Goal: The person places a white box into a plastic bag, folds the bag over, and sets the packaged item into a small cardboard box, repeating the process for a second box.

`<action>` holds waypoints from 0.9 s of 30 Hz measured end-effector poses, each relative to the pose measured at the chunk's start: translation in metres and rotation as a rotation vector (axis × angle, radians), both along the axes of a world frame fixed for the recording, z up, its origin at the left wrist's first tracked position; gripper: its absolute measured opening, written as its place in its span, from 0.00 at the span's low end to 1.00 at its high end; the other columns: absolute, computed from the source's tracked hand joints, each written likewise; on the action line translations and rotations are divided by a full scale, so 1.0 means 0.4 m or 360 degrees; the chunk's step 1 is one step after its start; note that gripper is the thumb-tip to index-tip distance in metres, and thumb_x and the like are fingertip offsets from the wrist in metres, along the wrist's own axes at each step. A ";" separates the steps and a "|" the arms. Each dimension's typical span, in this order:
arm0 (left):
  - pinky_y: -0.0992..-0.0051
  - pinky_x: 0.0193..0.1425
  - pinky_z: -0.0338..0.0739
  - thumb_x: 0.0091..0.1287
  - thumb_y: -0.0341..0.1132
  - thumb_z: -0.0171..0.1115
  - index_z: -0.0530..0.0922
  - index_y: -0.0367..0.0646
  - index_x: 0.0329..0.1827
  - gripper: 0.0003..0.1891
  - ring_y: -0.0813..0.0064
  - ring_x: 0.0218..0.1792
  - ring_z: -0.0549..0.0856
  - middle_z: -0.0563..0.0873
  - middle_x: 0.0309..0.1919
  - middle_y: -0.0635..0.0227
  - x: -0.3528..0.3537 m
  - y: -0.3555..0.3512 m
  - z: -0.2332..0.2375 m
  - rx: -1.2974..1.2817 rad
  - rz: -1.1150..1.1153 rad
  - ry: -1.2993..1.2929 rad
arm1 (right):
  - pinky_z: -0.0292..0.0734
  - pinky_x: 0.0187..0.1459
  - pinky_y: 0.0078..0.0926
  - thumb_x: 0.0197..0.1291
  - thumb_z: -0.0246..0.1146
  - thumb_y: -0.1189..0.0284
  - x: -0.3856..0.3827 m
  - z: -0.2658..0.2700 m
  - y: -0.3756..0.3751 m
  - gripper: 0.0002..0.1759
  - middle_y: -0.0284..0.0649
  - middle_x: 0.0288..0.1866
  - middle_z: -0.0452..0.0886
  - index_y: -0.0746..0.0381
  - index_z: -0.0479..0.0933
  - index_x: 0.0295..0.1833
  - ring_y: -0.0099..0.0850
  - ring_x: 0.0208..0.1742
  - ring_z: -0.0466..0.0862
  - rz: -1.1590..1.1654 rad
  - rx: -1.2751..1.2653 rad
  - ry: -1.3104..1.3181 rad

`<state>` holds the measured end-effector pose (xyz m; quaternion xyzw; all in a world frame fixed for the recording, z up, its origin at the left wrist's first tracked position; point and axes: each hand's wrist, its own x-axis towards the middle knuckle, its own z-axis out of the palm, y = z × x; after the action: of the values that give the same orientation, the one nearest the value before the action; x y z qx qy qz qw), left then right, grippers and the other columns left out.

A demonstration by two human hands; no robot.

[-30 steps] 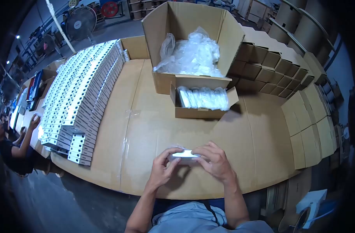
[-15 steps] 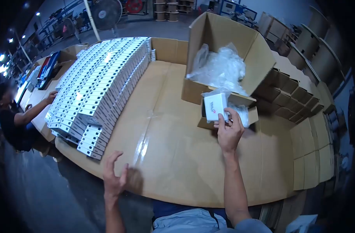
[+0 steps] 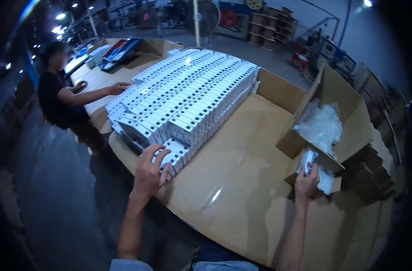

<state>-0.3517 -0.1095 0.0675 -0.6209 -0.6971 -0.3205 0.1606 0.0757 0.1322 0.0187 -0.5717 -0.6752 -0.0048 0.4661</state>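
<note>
My left hand (image 3: 149, 176) is at the near end of a large stack of small white boxes (image 3: 197, 86). Its fingers curve apart over the lower front row (image 3: 175, 151), fingertips right at the boxes. At the right, my right hand (image 3: 306, 183) grips a white box (image 3: 308, 158), seen edge-on, at the opening of a small cardboard carton (image 3: 292, 171). Clear plastic bags (image 3: 325, 179) lie in that carton beside my fingers.
A tall open carton (image 3: 352, 106) behind the small one holds a heap of clear plastic bags (image 3: 321, 124). Folded cardboard boxes (image 3: 373, 174) are piled at the right. Across the stack, a person (image 3: 64, 90) reaches one hand to its far left side.
The view has swung left. My left hand has moved forward to the white boxes. The white box in my right hand has turned edge-on and sits lower at the small carton.
</note>
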 end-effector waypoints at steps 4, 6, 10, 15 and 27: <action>0.58 0.67 0.75 0.61 0.29 0.72 0.80 0.41 0.60 0.23 0.54 0.62 0.80 0.81 0.59 0.58 -0.030 0.054 0.007 0.0060 -0.0057 0.0088 | 0.78 0.48 0.49 0.63 0.67 0.78 0.002 -0.005 0.011 0.10 0.56 0.45 0.84 0.71 0.78 0.47 0.57 0.46 0.85 0.0040 -0.0086 -0.0159; 0.58 0.68 0.75 0.61 0.27 0.72 0.79 0.39 0.62 0.24 0.55 0.63 0.80 0.82 0.60 0.59 -0.039 0.083 0.012 0.0081 -0.0083 0.0137 | 0.78 0.48 0.48 0.65 0.66 0.77 -0.009 -0.004 0.008 0.09 0.55 0.44 0.84 0.69 0.78 0.48 0.55 0.45 0.85 -0.0023 -0.0160 -0.0242; 0.60 0.68 0.76 0.61 0.26 0.72 0.77 0.39 0.66 0.28 0.57 0.63 0.80 0.83 0.61 0.61 -0.060 0.145 0.017 0.0091 -0.0122 0.0171 | 0.76 0.52 0.51 0.66 0.65 0.75 -0.034 0.007 -0.010 0.10 0.54 0.46 0.83 0.69 0.79 0.49 0.54 0.51 0.82 -0.0203 -0.0211 -0.0499; 0.61 0.67 0.77 0.60 0.25 0.72 0.77 0.38 0.64 0.27 0.58 0.62 0.81 0.85 0.57 0.61 -0.068 0.181 0.012 0.0083 -0.0136 0.0152 | 0.74 0.52 0.51 0.62 0.62 0.80 -0.028 -0.060 0.029 0.11 0.54 0.44 0.81 0.69 0.80 0.50 0.53 0.51 0.80 -0.0446 -0.0401 -0.0700; 0.62 0.61 0.77 0.62 0.26 0.64 0.84 0.45 0.52 0.15 0.60 0.58 0.81 0.84 0.50 0.67 -0.061 0.178 0.006 0.0102 0.0028 0.0415 | 0.30 0.78 0.76 0.60 0.62 0.70 -0.058 -0.005 -0.073 0.29 0.47 0.63 0.83 0.64 0.74 0.68 0.54 0.81 0.62 -0.0188 -0.0697 -0.0876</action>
<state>-0.3760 -0.0384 0.0699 -0.6457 -0.6652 -0.2578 0.2723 0.0525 0.1029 0.0168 -0.6733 -0.7264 -0.0408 0.1321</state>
